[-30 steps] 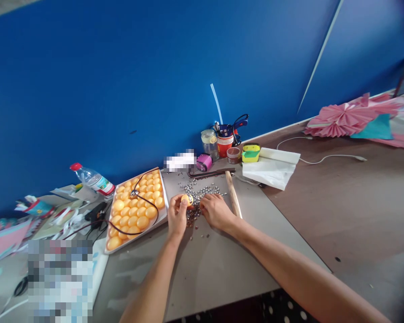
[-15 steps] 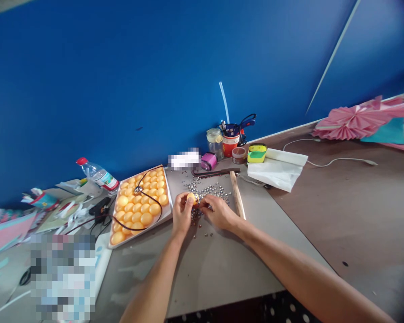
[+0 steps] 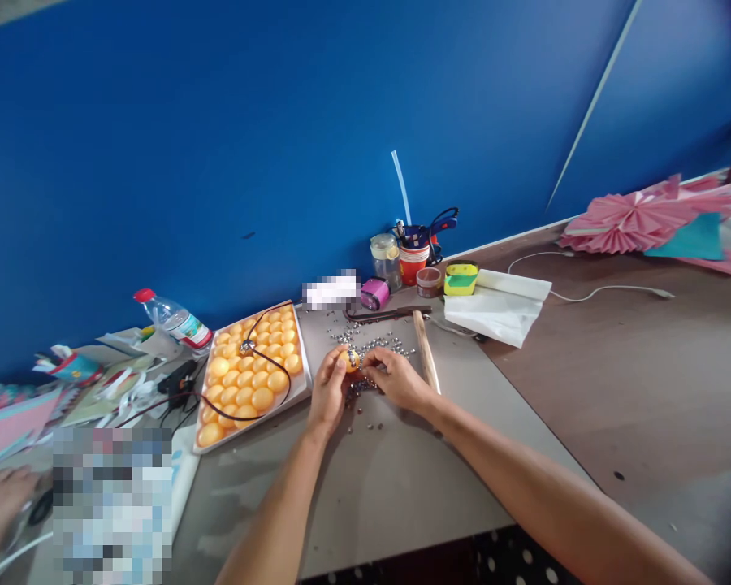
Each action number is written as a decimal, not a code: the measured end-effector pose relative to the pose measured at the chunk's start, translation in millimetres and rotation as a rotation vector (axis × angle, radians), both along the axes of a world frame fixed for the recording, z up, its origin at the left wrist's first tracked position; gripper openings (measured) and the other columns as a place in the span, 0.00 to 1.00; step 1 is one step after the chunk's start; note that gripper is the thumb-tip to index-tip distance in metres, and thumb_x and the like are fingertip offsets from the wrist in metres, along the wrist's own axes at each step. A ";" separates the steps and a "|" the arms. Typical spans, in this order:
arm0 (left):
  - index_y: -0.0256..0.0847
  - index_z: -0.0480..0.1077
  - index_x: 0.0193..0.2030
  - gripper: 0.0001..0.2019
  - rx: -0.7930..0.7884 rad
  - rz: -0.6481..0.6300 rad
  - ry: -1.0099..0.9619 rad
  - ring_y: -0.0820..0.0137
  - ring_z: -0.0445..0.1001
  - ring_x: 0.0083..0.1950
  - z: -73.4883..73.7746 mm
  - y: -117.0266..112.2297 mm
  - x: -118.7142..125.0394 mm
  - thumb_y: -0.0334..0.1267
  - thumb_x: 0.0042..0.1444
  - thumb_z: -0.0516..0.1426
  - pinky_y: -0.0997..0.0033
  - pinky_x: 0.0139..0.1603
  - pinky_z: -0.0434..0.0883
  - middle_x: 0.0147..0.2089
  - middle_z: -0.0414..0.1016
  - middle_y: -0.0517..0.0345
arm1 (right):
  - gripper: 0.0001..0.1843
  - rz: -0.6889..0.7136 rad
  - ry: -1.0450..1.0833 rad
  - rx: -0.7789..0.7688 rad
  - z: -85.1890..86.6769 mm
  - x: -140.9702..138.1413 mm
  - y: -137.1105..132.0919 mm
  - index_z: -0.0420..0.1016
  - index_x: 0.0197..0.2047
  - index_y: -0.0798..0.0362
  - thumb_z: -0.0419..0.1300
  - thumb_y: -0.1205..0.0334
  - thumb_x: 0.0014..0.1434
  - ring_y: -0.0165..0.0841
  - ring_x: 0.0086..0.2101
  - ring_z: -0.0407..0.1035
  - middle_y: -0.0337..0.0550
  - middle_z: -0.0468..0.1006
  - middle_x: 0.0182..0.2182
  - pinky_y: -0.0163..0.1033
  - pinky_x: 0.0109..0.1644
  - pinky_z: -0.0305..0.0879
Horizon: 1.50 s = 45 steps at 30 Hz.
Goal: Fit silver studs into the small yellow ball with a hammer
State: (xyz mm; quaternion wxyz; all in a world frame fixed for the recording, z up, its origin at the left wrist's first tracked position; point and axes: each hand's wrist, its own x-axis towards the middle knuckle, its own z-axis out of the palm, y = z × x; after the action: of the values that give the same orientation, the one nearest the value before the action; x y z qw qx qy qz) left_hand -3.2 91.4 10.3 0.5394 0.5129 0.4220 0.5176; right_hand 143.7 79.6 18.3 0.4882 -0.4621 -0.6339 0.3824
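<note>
Between the fingers of my left hand (image 3: 327, 392) is an orange ball (image 3: 351, 362) with silver studs on its surface. My right hand (image 3: 395, 379) is just to the right of the ball, thumb and fingers pinched together. Whatever that pinch holds is too small to make out. Loose silver studs (image 3: 382, 346) lie scattered on the grey mat (image 3: 395, 479) behind and beneath both hands. A wooden stick (image 3: 427, 354) lies to the right of the studs.
Left of my hands is a tray (image 3: 308, 375) of orange balls (image 3: 244, 396), crossed by a dark cord (image 3: 287, 382). Behind stand a jar (image 3: 386, 264), a red cup (image 3: 413, 266) and a purple item (image 3: 374, 293). A bottle (image 3: 179, 321) leans farther left. Another person's hand (image 3: 6, 497) shows at the left edge.
The ball in my left hand has turned, showing its studs more to the front. My right hand's fingers have drawn slightly off it. Another person's hand has come in at the left edge.
</note>
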 end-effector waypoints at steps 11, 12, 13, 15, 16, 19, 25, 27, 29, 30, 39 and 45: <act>0.41 0.64 0.50 0.21 -0.082 -0.103 -0.134 0.68 0.72 0.41 3.3 -4.3 0.9 0.44 0.50 0.60 0.65 0.45 0.70 0.41 0.71 0.55 | 0.02 0.042 0.094 0.021 -6.9 0.3 3.0 0.67 0.28 0.53 0.56 0.65 0.50 0.28 0.30 0.62 0.36 0.68 0.27 0.34 0.38 0.59; 0.41 0.64 0.49 0.21 -0.084 -0.113 -0.138 0.69 0.72 0.41 2.7 -4.3 0.7 0.44 0.49 0.61 0.65 0.45 0.70 0.40 0.71 0.56 | 0.02 0.043 0.101 0.013 -6.9 0.1 3.3 0.66 0.28 0.53 0.56 0.64 0.50 0.28 0.30 0.62 0.36 0.68 0.27 0.34 0.37 0.59; 0.41 0.64 0.49 0.21 -0.084 -0.120 -0.144 0.69 0.72 0.40 2.3 -4.3 0.5 0.44 0.49 0.61 0.65 0.45 0.71 0.40 0.71 0.57 | 0.03 0.046 0.110 -0.003 -6.7 0.0 3.5 0.66 0.28 0.53 0.56 0.64 0.50 0.28 0.29 0.62 0.35 0.67 0.26 0.34 0.36 0.59; 0.42 0.64 0.48 0.20 -0.082 -0.128 -0.157 0.70 0.72 0.39 2.0 -4.3 0.2 0.43 0.49 0.61 0.64 0.45 0.71 0.39 0.71 0.58 | 0.03 0.061 0.126 -0.039 -5.5 0.1 3.8 0.65 0.28 0.53 0.56 0.63 0.51 0.27 0.28 0.61 0.35 0.66 0.25 0.34 0.35 0.59; 0.42 0.64 0.48 0.20 -0.082 -0.128 -0.161 0.70 0.72 0.39 2.1 -4.4 0.1 0.43 0.49 0.61 0.63 0.45 0.71 0.39 0.71 0.58 | 0.04 0.073 0.131 -0.051 -4.7 0.3 3.8 0.65 0.28 0.53 0.56 0.63 0.51 0.27 0.28 0.61 0.34 0.66 0.25 0.34 0.34 0.58; 0.42 0.64 0.48 0.19 -0.080 -0.127 -0.167 0.70 0.72 0.39 2.9 -4.7 0.4 0.42 0.50 0.61 0.63 0.44 0.71 0.40 0.71 0.57 | 0.04 0.096 0.148 -0.061 -2.6 1.0 3.9 0.65 0.28 0.54 0.56 0.62 0.51 0.27 0.28 0.61 0.35 0.66 0.25 0.34 0.34 0.58; 0.41 0.64 0.48 0.18 -0.071 -0.132 -0.160 0.70 0.72 0.39 2.7 -4.3 0.6 0.42 0.51 0.60 0.64 0.43 0.72 0.41 0.70 0.57 | 0.04 0.103 0.140 -0.077 0.4 2.9 3.0 0.66 0.28 0.54 0.56 0.62 0.50 0.27 0.28 0.61 0.35 0.66 0.24 0.34 0.34 0.58; 0.41 0.64 0.48 0.19 -0.061 -0.130 -0.133 0.69 0.72 0.40 1.7 -4.1 -0.4 0.43 0.51 0.60 0.63 0.44 0.72 0.41 0.71 0.56 | 0.04 0.108 0.153 -0.096 0.7 3.1 2.8 0.66 0.28 0.54 0.56 0.62 0.49 0.27 0.27 0.61 0.34 0.67 0.24 0.34 0.34 0.58; 0.41 0.64 0.49 0.19 -0.044 -0.128 -0.088 0.68 0.72 0.41 0.4 -3.9 -1.9 0.44 0.51 0.59 0.62 0.45 0.72 0.42 0.71 0.55 | 0.05 0.116 0.175 -0.128 0.3 2.7 2.9 0.66 0.27 0.54 0.57 0.62 0.49 0.27 0.27 0.61 0.34 0.67 0.23 0.34 0.34 0.58; 0.41 0.64 0.49 0.19 -0.032 -0.125 -0.060 0.68 0.72 0.42 -0.3 -3.9 -2.6 0.44 0.51 0.59 0.63 0.45 0.72 0.43 0.71 0.55 | 0.05 0.120 0.195 -0.147 -0.1 2.3 3.0 0.66 0.27 0.55 0.57 0.62 0.48 0.27 0.27 0.61 0.34 0.67 0.23 0.34 0.33 0.58; 0.39 0.63 0.53 0.22 0.113 -0.051 0.235 0.64 0.72 0.46 -1.5 -5.4 -5.4 0.47 0.53 0.56 0.63 0.46 0.71 0.48 0.71 0.49 | 0.06 0.133 0.351 -0.270 0.5 -0.7 1.9 0.66 0.26 0.55 0.59 0.62 0.46 0.26 0.24 0.61 0.34 0.69 0.21 0.32 0.29 0.56; 0.38 0.65 0.52 0.24 0.200 0.024 0.354 0.61 0.71 0.50 -2.2 -5.5 -4.6 0.49 0.52 0.57 0.62 0.49 0.70 0.49 0.72 0.47 | 0.05 0.084 0.314 -0.265 -0.9 -2.1 2.1 0.66 0.25 0.55 0.58 0.63 0.47 0.25 0.23 0.60 0.33 0.69 0.20 0.32 0.28 0.55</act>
State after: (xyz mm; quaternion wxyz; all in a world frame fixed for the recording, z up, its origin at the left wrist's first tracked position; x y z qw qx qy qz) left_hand -7.9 85.9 8.1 0.3970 0.6420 0.4627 0.4650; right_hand 141.5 81.6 17.4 0.4995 -0.4302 -0.5128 0.5499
